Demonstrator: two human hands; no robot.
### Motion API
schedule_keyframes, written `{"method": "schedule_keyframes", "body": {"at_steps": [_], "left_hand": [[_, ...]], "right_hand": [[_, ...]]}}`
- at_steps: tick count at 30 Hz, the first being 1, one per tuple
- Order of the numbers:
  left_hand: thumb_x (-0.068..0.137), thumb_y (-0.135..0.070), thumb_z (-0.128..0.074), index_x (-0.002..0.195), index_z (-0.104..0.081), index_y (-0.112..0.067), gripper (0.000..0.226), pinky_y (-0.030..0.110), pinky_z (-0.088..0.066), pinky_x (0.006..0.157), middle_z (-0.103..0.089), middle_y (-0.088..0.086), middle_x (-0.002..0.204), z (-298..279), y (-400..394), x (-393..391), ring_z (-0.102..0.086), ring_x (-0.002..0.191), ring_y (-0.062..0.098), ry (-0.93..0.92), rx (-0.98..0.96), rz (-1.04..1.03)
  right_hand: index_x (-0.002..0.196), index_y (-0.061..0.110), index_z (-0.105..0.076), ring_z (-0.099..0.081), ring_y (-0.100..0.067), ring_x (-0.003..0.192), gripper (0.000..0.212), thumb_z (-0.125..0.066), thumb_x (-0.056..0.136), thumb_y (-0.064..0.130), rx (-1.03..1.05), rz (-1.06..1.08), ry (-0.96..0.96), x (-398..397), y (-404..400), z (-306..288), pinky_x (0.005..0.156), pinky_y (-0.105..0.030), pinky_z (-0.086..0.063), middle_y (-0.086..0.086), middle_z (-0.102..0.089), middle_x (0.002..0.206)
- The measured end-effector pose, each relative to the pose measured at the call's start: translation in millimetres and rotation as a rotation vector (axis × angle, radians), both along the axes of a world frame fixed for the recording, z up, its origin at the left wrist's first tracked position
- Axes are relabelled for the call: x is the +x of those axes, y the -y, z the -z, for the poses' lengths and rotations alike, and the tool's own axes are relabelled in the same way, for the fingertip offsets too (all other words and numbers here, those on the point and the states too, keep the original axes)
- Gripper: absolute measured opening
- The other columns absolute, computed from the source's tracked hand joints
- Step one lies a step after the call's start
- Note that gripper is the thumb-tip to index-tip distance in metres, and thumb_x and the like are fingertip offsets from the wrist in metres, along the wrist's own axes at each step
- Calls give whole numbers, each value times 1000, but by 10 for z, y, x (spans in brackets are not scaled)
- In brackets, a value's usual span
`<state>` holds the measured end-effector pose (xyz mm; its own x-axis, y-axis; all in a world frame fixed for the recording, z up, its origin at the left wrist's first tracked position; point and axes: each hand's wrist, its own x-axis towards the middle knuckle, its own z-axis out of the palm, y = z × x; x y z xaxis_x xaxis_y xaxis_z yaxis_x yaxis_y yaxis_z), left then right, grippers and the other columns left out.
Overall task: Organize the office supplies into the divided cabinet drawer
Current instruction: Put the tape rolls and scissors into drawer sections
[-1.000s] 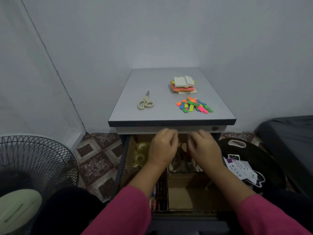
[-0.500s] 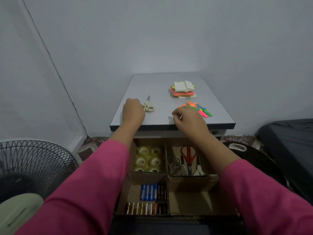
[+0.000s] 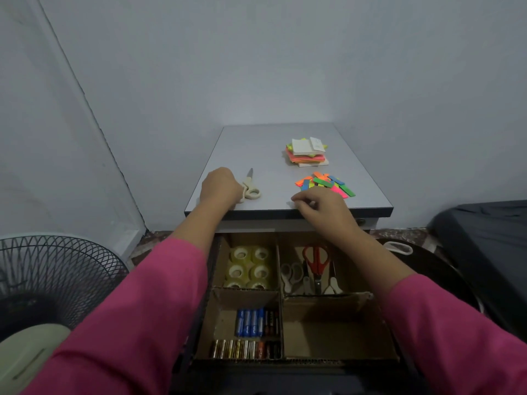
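Drawer (image 3: 379, 332): pulled open below both hands, split by cardboard walls into four compartments.
Far-left compartment: rolls of clear tape (image 3: 249, 266), packed side by side, below the left hand's wrist.
Far-right compartment: red-handled scissors (image 3: 316, 260) and pale-handled scissors (image 3: 291, 276), below the right forearm.
Near-left compartment: blue batteries (image 3: 251, 323) in one row, gold and dark batteries (image 3: 242, 349) in a row nearer the person.
Near-right compartment: bare cardboard floor (image 3: 333, 337) showing.
Left hand (image 3: 221, 186): grip curled on the tabletop (image 3: 256, 143), touching the handles of the cream scissors (image 3: 251, 187); whether it clamps them I cannot tell.
Right hand (image 3: 322, 209): grip curled at the tabletop's front edge, fingertips drawn together just nearer than the colored tabs (image 3: 325, 184); whether it pinches one I cannot tell.
Sticky note stack (image 3: 306, 152): on the tabletop, beyond the tabs, well apart from either grip.
Floor: black fan (image 3: 57, 275) left of the left sleeve.
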<state>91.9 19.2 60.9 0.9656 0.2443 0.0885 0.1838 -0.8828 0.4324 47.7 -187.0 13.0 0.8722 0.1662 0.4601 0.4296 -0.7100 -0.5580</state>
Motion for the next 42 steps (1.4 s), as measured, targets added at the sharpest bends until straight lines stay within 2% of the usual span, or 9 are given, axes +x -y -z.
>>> {"method": "schedule_keyframes", "body": {"at_steps": [5, 8, 11, 16, 19, 22, 30, 37, 42], "left_hand": [[88, -10, -53, 59, -45, -11, 30, 26, -32, 48, -46, 1, 60, 93, 75, -570, -44, 55, 14, 142, -187, 126], [92, -15, -55, 80, -62, -15, 14, 18, -42, 52, -61, -3, 76, 285, 161, -985, -57, 65, 8, 147, -277, 213], [94, -21, -56, 91, -63, -20, 8, 17, -51, 57, -64, -5, 82, 537, 252, -1348, -63, 69, 5, 11, -338, 308], [90, -15, -52, 83, -63, -12, 14, 36, -55, 65, -63, 2, 79, 799, 464, -1321, -61, 72, 17, -103, -93, 376], [88, -7, -50, 69, -52, -10, 19, 27, -40, 51, -51, 1, 70, 844, 689, -1180, -54, 67, 17, -166, 44, 403], [90, -3, -51, 81, -60, -7, 13, 28, -46, 61, -58, 7, 82, 899, 952, -1090, -61, 81, 23, -213, 124, 430], [93, -15, -54, 114, -59, -8, 22, 35, -55, 80, -62, 11, 109, 1242, 1321, -804, -62, 97, 27, -365, 74, 340], [92, -14, -55, 113, -63, -10, 22, 35, -53, 87, -64, 11, 112, 1338, 1300, -712, -62, 102, 26, -483, 28, 308], [92, -17, -57, 113, -64, -12, 23, 36, -53, 90, -64, 10, 113, 1361, 1309, -689, -62, 103, 26, -506, 38, 315]], "right_hand": [[100, 12, -70, -53, -2, 92, 15, -62, 89, 10, 41, -6, 267, -283, 194, 341, 81, -17, -45, 7, -64, 92], [103, 15, -69, -56, -4, 92, 16, -61, 90, 14, 47, 63, 109, -441, 332, 574, 78, -17, -45, 12, -60, 95], [111, 19, -68, -54, -3, 95, 21, -57, 94, 23, 31, 192, -161, -450, 472, 768, 72, -11, -39, 8, -63, 107], [112, 19, -67, -59, -9, 88, 23, -54, 94, 24, 20, 301, -270, -409, 510, 865, 74, -26, -51, 1, -66, 107], [109, 21, -68, -62, -11, 86, 21, -54, 93, 25, -18, 315, -276, -406, 485, 884, 76, -34, -55, 1, -67, 103], [109, 20, -68, -62, -11, 88, 22, -54, 93, 24, 27, 342, -269, -415, 493, 889, 78, -34, -55, 1, -67, 104], [111, 19, -68, -57, -6, 87, 23, -54, 93, 22, 27, 316, -255, -440, 490, 906, 66, -14, -41, 2, -67, 106], [112, 18, -68, -60, -10, 93, 23, -54, 93, 22, 49, 317, -247, -436, 496, 906, 78, -27, -54, 0, -66, 108], [111, 20, -68, -60, -8, 91, 22, -54, 93, 24, 45, 310, -247, -431, 504, 919, 77, -26, -55, 3, -66, 106]]}}
